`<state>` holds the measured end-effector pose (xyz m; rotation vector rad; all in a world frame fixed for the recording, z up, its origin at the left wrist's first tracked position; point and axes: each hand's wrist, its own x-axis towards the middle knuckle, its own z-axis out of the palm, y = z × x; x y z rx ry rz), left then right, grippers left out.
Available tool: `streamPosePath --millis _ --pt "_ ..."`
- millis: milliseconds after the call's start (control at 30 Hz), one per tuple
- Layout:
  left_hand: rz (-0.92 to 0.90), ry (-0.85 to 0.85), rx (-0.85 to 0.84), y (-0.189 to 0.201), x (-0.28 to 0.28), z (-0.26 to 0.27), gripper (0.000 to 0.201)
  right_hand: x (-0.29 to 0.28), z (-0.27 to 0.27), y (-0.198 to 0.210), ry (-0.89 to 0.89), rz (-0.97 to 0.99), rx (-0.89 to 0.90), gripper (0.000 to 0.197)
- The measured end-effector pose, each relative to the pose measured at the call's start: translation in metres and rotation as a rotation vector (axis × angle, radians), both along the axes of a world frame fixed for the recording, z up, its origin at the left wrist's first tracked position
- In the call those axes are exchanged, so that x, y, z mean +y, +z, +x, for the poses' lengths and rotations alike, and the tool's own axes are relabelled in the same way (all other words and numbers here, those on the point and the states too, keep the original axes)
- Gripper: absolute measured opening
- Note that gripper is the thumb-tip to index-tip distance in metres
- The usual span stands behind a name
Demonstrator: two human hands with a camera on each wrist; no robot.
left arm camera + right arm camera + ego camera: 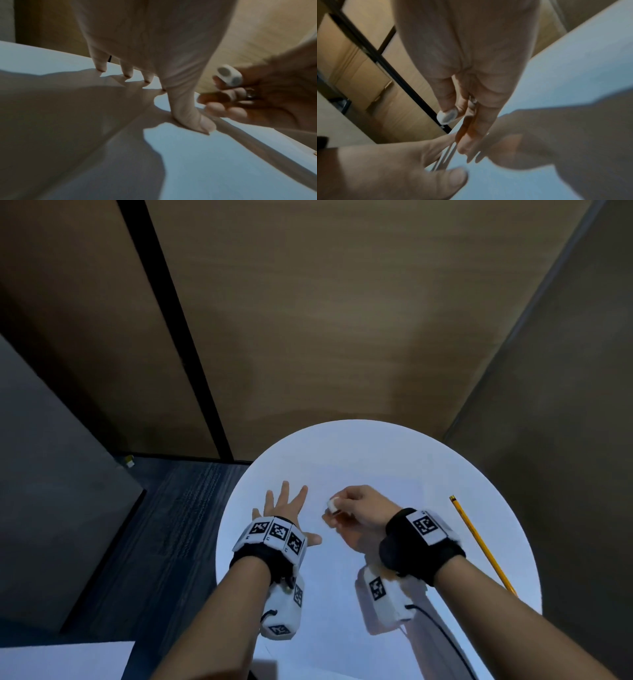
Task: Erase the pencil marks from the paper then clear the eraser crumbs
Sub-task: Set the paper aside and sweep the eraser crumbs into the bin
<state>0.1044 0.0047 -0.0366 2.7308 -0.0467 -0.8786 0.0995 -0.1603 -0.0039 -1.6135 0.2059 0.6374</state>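
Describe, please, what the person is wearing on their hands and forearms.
Both forearms are bare, with no sleeves. Each wrist carries a black strap topped with white blocks printed with black square tag markers. A white camera box hangs under each wrist, trailing a thin black cable. The right hand wears a ring.

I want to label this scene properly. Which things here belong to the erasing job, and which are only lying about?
For the job: eraser pinched in right hand; left hand spread flat on the white sheet.

Lying about: yellow pencil on round table.
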Motion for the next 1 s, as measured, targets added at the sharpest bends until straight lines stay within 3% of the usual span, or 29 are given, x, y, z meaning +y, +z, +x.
streamPosePath --millis 67,167,267,367,600,800,900,1000 --pt "0.001 0.007 -0.003 -0.003 0.001 0.001 0.108 0.02 -0.002 -0.011 -0.042 0.198 0.127 0.018" --pt "0.006 0.011 -0.009 -0.005 0.002 0.0 0.11 0.032 0.004 -0.021 -0.15 0.283 0.175 0.018" --pt "-0.012 0.012 -0.006 -0.004 0.004 -0.001 0.109 0.017 0.015 -0.022 -0.355 0.307 0.137 0.017" --pt "-0.002 0.002 -0.002 -0.003 0.005 -0.001 0.107 -0.019 0.019 -0.023 -0.569 0.323 0.163 0.032" --pt "0.056 0.046 0.009 -0.002 -0.008 0.0 0.101 -0.101 -0.003 -0.01 -0.941 0.201 0.008 0.015" --pt "0.01 0.202 -0.115 0.001 -0.036 -0.006 0.093 -0.1 -0.03 -0.007 -0.89 0.333 0.089 0.029" --pt "-0.033 0.33 -0.124 0.003 -0.042 -0.006 0.094 -0.082 -0.04 -0.011 -0.856 0.307 0.114 0.023" --pt "-0.009 0.333 -0.097 0.007 -0.04 -0.006 0.072 -0.074 -0.042 -0.014 -0.879 0.302 0.046 0.028"
